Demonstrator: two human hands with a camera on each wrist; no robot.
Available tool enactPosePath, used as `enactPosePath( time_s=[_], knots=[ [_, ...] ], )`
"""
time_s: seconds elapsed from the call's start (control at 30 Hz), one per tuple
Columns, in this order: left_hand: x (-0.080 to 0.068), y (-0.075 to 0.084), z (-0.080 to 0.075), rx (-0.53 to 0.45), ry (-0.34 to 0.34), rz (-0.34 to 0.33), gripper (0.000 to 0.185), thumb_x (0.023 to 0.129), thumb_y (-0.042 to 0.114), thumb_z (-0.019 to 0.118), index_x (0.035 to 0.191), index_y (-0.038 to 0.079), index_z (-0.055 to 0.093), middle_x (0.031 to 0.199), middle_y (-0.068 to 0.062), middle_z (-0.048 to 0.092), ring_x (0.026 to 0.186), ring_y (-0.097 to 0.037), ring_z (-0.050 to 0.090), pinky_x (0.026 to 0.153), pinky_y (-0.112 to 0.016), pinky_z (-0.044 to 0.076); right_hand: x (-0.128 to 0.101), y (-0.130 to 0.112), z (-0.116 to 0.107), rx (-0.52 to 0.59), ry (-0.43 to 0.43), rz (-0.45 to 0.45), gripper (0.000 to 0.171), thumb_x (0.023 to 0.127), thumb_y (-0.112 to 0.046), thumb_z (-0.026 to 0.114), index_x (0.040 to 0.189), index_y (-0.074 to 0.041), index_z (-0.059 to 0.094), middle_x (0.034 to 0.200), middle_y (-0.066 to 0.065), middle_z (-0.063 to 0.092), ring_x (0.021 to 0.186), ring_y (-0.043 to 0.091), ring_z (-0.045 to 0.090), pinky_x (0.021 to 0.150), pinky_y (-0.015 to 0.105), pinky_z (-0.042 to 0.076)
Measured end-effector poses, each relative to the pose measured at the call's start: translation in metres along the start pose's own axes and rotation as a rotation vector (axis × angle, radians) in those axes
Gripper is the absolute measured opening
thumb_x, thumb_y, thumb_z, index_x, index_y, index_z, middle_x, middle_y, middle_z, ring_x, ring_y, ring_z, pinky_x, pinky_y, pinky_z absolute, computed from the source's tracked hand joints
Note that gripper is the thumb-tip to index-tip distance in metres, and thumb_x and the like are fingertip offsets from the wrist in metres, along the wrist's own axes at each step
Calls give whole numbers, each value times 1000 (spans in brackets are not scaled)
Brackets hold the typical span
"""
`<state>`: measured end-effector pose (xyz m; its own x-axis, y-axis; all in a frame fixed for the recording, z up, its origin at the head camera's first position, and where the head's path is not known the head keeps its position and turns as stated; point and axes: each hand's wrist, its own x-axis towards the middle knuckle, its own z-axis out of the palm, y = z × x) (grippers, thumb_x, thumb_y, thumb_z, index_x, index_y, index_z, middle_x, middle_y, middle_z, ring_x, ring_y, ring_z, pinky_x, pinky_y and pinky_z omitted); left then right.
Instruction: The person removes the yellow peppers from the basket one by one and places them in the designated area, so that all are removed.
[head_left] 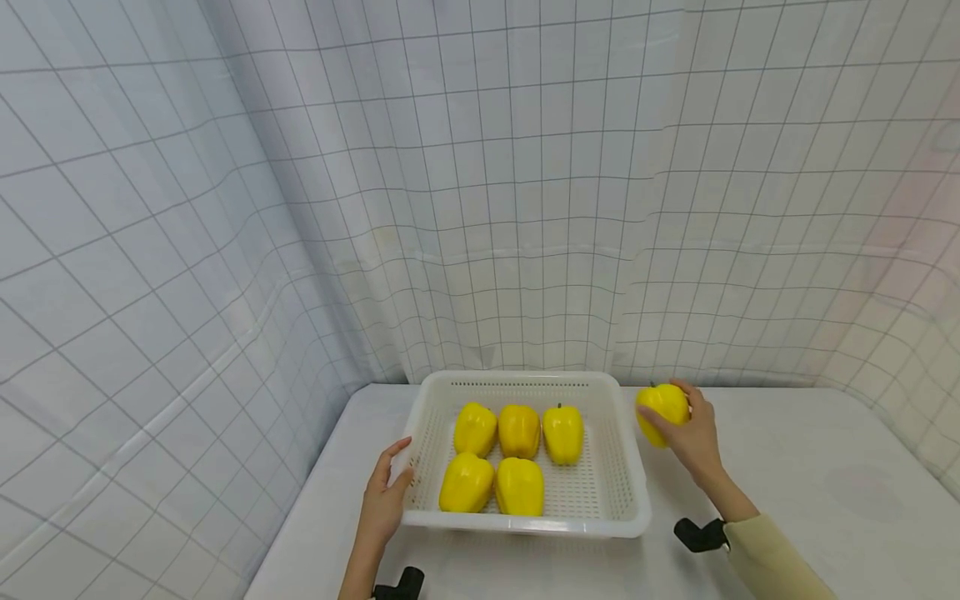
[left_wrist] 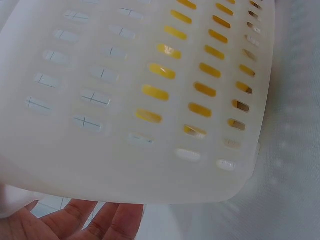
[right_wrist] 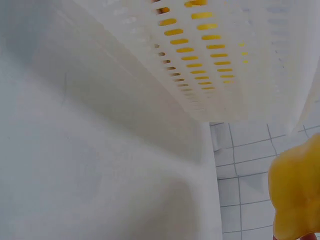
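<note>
Cream sleeve [head_left: 776,557] close by, bottom right. Right hand [head_left: 693,437] has fingers wrapped round yellow bell pepper [head_left: 664,402], just right of white plastic basket [head_left: 525,523] on tabletop [head_left: 810,467]. Five other yellow bell peppers [head_left: 520,433] sit inside. Left hand [head_left: 381,498] by basket's left rim, fingers and thumb apart; can't tell if touching. Best: hold pepper snug, no hard squeeze, don't bump rim.

We've got the head view looking forward and down over the whole white basket [head_left: 525,523]; our wrist views sit lower and way closer, left facing its slotted wall [left_wrist: 95,162], right angled along the opposite side. All three share that basket.
</note>
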<state>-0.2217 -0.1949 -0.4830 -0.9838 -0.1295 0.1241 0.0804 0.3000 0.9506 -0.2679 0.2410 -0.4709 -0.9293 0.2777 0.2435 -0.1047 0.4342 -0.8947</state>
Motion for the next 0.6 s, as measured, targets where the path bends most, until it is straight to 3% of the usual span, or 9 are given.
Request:
enactPosePath(
  time_s=[0.2,0.43,0.6],
  knots=[
    [-1,1,0,3,7,5,45,96,5,46,141,12,43,144,-20,38,121,-35,44,89,-47,42,0,11,2,-47,-9,53,83,84,-41,70,146,-4,29,132,27,30,112,39,38,90,53,40],
    [-1,2,0,-4,16,12,45,96,3,47,140,11,45,145,-20,37,128,-37,37,99,-57,31,1,23,4,-104,-7,117,85,83,-45,69,145,-2,28,133,29,30,115,42,36,95,58,35],
    [-1,3,1,-10,14,13,45,95,3,47,139,11,45,145,-19,37,129,-37,35,100,-58,30,0,31,4,-133,-6,140,84,83,-45,68,144,-1,28,133,31,30,116,43,36,96,59,32]
  ],
)
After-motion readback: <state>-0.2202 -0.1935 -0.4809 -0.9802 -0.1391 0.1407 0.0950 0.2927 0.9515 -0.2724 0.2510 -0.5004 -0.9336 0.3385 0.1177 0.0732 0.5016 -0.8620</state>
